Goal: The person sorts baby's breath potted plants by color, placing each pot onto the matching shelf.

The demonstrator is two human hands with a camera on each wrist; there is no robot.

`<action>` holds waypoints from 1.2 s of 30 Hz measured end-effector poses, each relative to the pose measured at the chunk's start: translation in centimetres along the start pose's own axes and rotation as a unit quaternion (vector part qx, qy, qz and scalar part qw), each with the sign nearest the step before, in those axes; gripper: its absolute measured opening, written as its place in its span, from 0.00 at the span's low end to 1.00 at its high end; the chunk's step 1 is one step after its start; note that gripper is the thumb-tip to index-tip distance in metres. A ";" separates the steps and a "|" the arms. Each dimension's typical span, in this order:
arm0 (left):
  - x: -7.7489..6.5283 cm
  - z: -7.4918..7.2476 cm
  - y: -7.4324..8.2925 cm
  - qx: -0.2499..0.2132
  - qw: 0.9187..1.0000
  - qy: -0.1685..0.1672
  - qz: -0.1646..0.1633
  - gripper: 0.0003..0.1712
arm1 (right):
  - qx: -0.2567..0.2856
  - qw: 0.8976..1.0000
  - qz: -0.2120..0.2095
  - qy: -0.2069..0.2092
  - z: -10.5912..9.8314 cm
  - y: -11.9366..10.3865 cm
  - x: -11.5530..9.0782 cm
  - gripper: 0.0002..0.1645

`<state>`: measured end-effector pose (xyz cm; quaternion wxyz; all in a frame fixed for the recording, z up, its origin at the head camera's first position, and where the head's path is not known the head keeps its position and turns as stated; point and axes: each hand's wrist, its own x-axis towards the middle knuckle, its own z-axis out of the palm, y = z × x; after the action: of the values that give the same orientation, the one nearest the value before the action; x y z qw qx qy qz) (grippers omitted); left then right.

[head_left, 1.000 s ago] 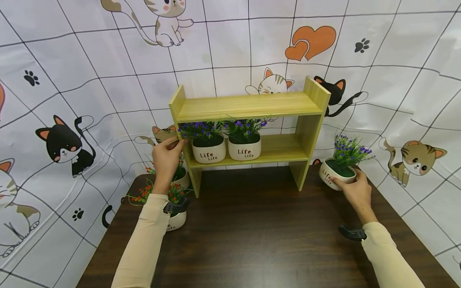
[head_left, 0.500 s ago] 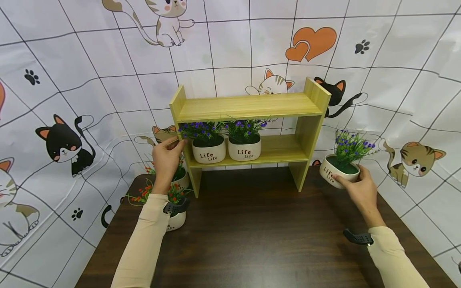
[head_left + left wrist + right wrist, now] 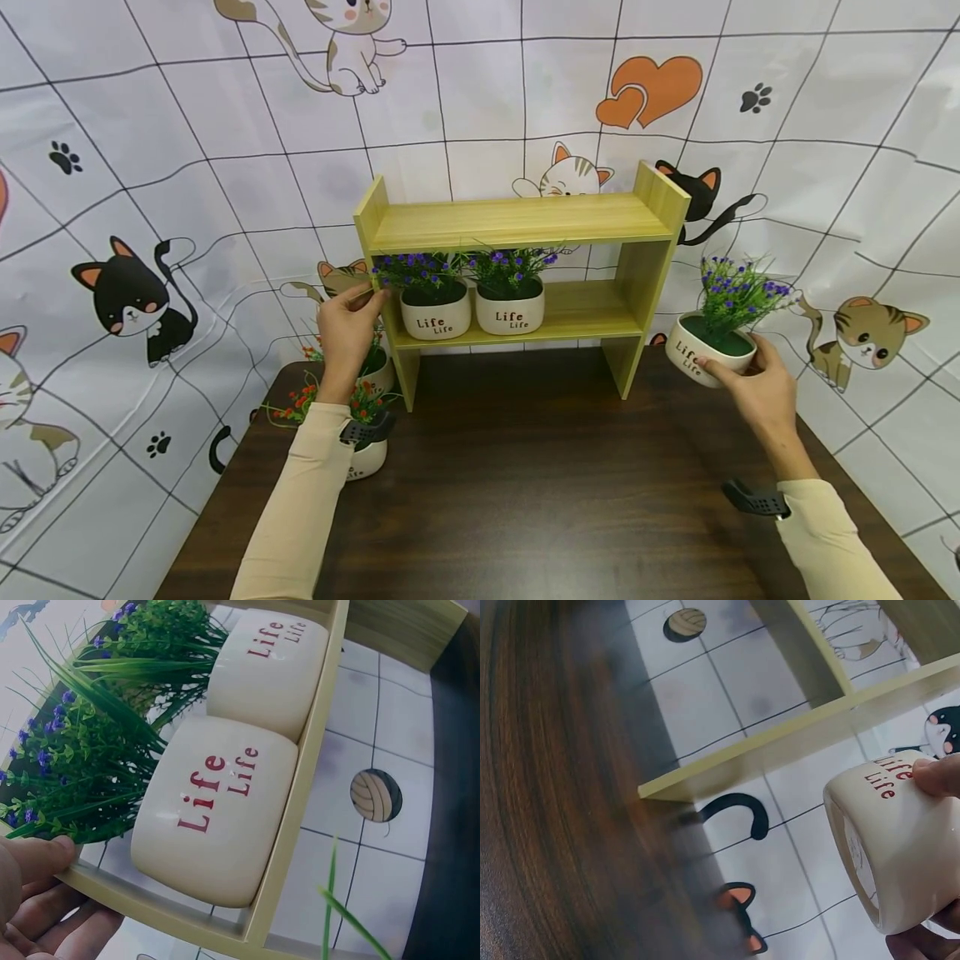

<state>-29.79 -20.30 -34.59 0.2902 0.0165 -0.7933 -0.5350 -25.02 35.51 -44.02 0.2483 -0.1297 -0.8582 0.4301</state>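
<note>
A two-tier wooden shelf stands on the dark table. My left hand pinches the front edge of its left side panel; in the left wrist view the thumb lies on one side of the panel and the fingers on the other. Two white "Life" pots with purple flowers, a left pot and a right pot, sit side by side on the lower board. Right of the shelf, my right hand grips a matching potted plant, slightly tilted and raised off the table.
Two white pots with orange-red flowers, a front one and a rear one, stand left of the shelf, partly behind my left arm. A wall covering with printed cats hangs behind the dark wooden table.
My right hand has moved a little up and to the right with the potted plant. The left hand keeps its place on the shelf's side panel.
</note>
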 end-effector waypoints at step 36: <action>0.0 0.1 0.0 0.003 1.000 -0.004 -0.008 0.23 | 0.048 0.992 -0.114 0.010 -3.2 -5.8 -3.0 0.50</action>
<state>-29.82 -20.27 -34.65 0.2825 0.0211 -0.7959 -0.5350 -20.87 32.92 -38.73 0.3107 -0.0233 -0.8433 0.4380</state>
